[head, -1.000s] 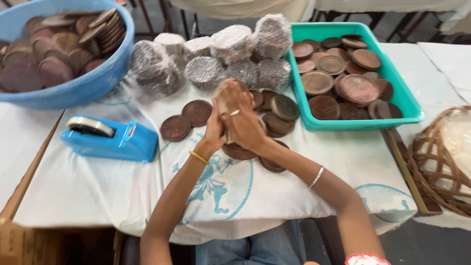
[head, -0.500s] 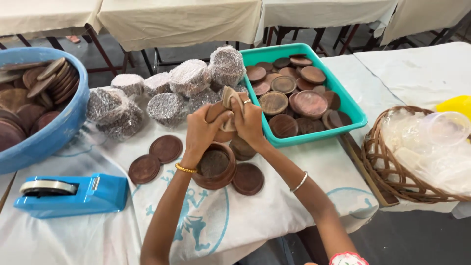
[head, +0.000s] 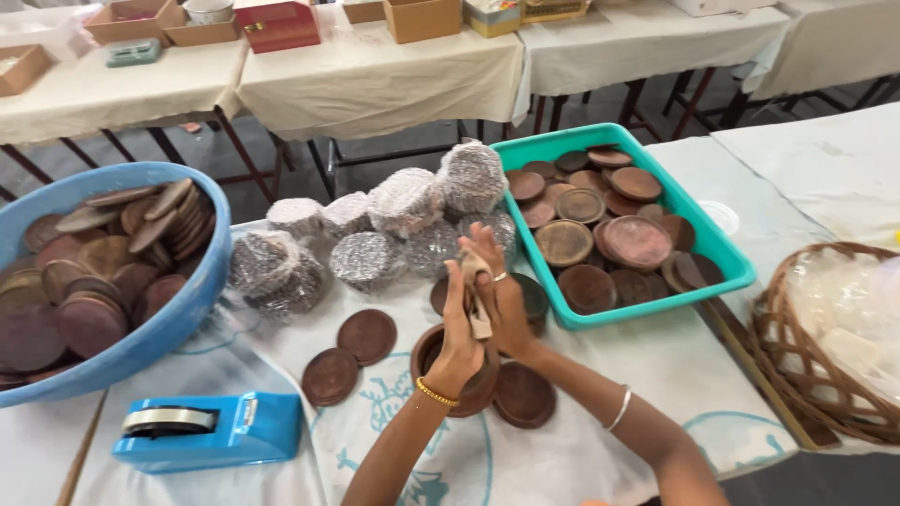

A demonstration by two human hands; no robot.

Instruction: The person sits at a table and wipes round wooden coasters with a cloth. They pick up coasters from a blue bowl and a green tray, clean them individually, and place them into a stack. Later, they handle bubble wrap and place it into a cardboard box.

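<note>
Both hands meet above the middle of the tabletop [head: 656, 375], pressed together on a small beige cloth [head: 478, 305]: the left hand [head: 459, 333] has its grip closed on the cloth from the near side, and the right hand [head: 502, 300] has its grip closed on it from the far side, so a strip of cloth shows between the palms and hangs a little below them. Directly under the hands sits a round brown wooden bowl [head: 464, 375], resting on the tabletop, with a flat brown disc [head: 523, 395] touching it on the right. Two more brown discs [head: 349, 356] lie just beside each other to the left of the bowl. Beyond the hands stands a cluster of wrapped bundles [head: 394, 225] in silvery mesh. To the right of them a teal tray [head: 656, 305] holds many brown discs and shallow bowls. At the left edge a blue tub [head: 178, 323] is heaped with more brown discs. Near the front left corner rests a blue tape dispenser [head: 211, 433]. At the far right a woven basket [head: 797, 356] holds clear plastic.
</note>
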